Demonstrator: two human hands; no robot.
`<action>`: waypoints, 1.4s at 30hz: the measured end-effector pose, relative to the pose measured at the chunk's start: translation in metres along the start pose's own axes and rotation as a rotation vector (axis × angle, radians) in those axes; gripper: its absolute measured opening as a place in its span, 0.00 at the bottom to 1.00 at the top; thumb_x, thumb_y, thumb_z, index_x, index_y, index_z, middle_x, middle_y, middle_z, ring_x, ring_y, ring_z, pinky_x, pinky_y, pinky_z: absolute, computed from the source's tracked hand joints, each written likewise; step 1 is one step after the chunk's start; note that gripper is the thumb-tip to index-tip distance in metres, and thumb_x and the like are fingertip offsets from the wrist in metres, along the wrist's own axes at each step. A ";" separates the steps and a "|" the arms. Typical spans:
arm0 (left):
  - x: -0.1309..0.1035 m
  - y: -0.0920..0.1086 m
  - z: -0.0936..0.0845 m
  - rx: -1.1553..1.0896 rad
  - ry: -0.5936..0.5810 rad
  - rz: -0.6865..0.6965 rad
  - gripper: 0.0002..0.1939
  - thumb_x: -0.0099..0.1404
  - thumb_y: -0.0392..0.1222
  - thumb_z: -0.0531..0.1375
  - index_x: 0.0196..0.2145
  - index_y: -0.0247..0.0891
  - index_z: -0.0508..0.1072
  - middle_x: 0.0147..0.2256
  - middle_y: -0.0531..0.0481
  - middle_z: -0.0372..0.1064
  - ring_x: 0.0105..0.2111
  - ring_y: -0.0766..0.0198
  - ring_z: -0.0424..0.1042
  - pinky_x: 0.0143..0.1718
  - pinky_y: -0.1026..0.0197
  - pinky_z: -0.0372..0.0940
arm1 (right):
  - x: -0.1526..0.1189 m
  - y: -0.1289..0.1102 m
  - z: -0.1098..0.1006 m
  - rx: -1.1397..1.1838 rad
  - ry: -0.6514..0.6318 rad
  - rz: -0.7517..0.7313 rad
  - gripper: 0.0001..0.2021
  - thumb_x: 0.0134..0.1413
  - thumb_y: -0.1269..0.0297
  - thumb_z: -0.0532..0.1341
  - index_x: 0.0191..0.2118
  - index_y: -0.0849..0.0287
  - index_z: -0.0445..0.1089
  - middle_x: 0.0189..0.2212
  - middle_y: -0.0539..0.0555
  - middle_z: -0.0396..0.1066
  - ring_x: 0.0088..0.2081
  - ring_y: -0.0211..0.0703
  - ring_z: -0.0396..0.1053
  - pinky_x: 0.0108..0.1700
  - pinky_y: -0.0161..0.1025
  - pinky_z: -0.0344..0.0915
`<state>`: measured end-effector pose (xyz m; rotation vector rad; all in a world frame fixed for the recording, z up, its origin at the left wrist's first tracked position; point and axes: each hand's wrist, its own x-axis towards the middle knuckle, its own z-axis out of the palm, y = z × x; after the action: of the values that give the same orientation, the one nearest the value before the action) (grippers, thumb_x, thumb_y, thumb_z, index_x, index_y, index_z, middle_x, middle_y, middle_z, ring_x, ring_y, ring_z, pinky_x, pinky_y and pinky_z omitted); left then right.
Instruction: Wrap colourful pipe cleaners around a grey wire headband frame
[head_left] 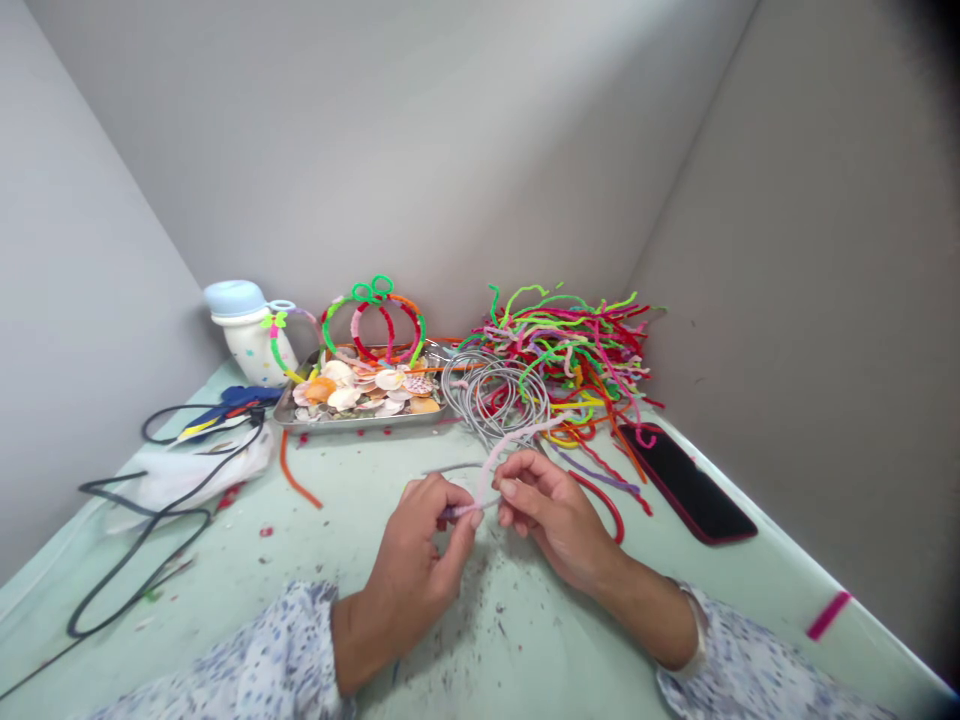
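My left hand (424, 545) is closed, with thumb and index finger pinching a pale pink pipe cleaner (491, 462) where it meets a thin grey wire (491, 502). A short purple stretch shows by the left index fingertip. From the pinch, the free part of the pink pipe cleaner curves up and away to the right, past my right fingers. Close on the right, my right hand (551, 515) has its fingers curled together at the grey wire. Its fingertips partly hide the wire.
Beyond my hands lie a coil of grey wire (525, 390), a metal tray (352, 425) of seashells with pipe-cleaner rings, and a heaped pile of pipe cleaners (577, 340). A white bottle (259, 345) and black cable (142, 510) sit left; a phone (686, 485) lies right.
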<state>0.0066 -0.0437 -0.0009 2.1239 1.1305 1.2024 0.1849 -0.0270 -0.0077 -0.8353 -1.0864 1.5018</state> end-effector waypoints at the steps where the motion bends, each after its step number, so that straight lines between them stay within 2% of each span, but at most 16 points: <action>1: 0.000 0.000 0.000 -0.001 0.000 0.001 0.03 0.68 0.36 0.55 0.34 0.39 0.67 0.30 0.51 0.63 0.32 0.61 0.62 0.34 0.60 0.57 | -0.001 0.001 -0.001 -0.011 -0.010 -0.011 0.09 0.52 0.62 0.67 0.36 0.58 0.69 0.24 0.46 0.69 0.24 0.32 0.67 0.24 0.29 0.58; 9: 0.000 0.001 0.000 -0.027 -0.015 -0.013 0.01 0.68 0.36 0.55 0.38 0.40 0.66 0.32 0.51 0.64 0.34 0.61 0.63 0.36 0.60 0.59 | -0.002 0.000 0.001 -0.151 -0.017 -0.064 0.07 0.53 0.63 0.66 0.36 0.58 0.69 0.22 0.45 0.69 0.25 0.33 0.65 0.27 0.31 0.61; 14: 0.001 0.000 0.001 -0.050 0.031 0.034 0.04 0.68 0.33 0.55 0.40 0.40 0.65 0.35 0.51 0.64 0.35 0.62 0.64 0.38 0.59 0.61 | -0.002 -0.004 0.004 -0.176 0.004 -0.042 0.09 0.51 0.61 0.67 0.34 0.59 0.68 0.21 0.46 0.69 0.23 0.34 0.65 0.26 0.32 0.62; 23: 0.002 -0.001 0.000 -0.044 0.035 0.108 0.09 0.67 0.28 0.54 0.40 0.40 0.70 0.35 0.49 0.66 0.38 0.61 0.66 0.39 0.59 0.62 | -0.002 -0.005 0.005 -0.187 0.024 -0.019 0.10 0.50 0.59 0.67 0.34 0.58 0.69 0.21 0.46 0.69 0.23 0.35 0.65 0.27 0.33 0.62; 42: 0.001 -0.004 0.001 -0.022 0.056 0.074 0.08 0.67 0.31 0.56 0.40 0.40 0.72 0.35 0.48 0.69 0.37 0.61 0.69 0.39 0.59 0.65 | -0.003 -0.006 0.005 -0.199 0.034 -0.026 0.10 0.49 0.59 0.68 0.33 0.58 0.69 0.20 0.46 0.69 0.22 0.35 0.64 0.27 0.34 0.61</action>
<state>0.0061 -0.0404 -0.0034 2.1444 1.0655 1.3098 0.1832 -0.0309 -0.0007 -0.9764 -1.2309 1.3686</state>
